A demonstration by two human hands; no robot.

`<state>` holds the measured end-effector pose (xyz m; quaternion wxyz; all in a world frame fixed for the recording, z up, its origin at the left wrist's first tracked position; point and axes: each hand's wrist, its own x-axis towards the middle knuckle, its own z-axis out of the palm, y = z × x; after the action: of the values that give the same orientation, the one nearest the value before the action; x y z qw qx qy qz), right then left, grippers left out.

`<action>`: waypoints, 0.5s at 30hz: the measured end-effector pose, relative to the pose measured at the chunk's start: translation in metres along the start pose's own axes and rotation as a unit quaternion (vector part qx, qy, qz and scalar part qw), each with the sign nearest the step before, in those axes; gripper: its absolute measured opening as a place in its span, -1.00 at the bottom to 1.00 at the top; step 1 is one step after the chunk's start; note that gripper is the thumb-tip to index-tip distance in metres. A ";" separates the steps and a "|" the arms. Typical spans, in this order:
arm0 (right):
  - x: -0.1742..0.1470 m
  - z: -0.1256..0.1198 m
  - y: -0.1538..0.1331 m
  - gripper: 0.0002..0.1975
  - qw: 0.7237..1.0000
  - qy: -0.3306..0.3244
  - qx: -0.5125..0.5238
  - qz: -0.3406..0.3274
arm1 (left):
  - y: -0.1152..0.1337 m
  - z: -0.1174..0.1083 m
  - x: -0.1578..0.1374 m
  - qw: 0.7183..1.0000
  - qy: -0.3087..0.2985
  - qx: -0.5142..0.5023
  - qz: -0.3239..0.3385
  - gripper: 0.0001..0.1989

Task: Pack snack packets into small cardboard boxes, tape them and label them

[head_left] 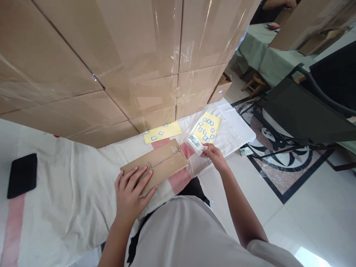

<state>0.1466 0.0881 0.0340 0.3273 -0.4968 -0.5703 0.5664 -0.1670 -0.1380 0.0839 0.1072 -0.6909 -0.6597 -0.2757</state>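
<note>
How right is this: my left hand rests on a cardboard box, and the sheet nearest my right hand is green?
Not quite: the head view shows the sheet nearest your right hand is yellow, not green. Your left hand does rest on the cardboard box.

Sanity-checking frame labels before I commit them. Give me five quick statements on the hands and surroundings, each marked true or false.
1. The left hand rests on a cardboard box. True.
2. Both hands are on the box. False: the right hand grips a small white item.
3. Two yellow sheets bear outlined whitish rectangles. True.
4. No chair is in view. False: a dark chair stands at the picture's right.
5. A black flat object lies on the cloth. True.
</note>
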 end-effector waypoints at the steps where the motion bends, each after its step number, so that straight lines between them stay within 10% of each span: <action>1: 0.000 0.001 0.000 -0.50 1.000 0.006 0.001 -0.001 | 0.000 0.000 0.000 1.000 0.000 -0.001 0.000 -0.37; 15: 0.004 0.002 0.010 -0.48 0.998 0.031 0.053 0.021 | 0.006 -0.002 0.006 0.999 0.027 -0.018 -0.007 -0.49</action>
<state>0.1458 0.0898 0.0233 0.3590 -0.5077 -0.5186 0.5869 -0.1622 -0.1342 0.0895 0.1106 -0.6802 -0.6565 -0.3068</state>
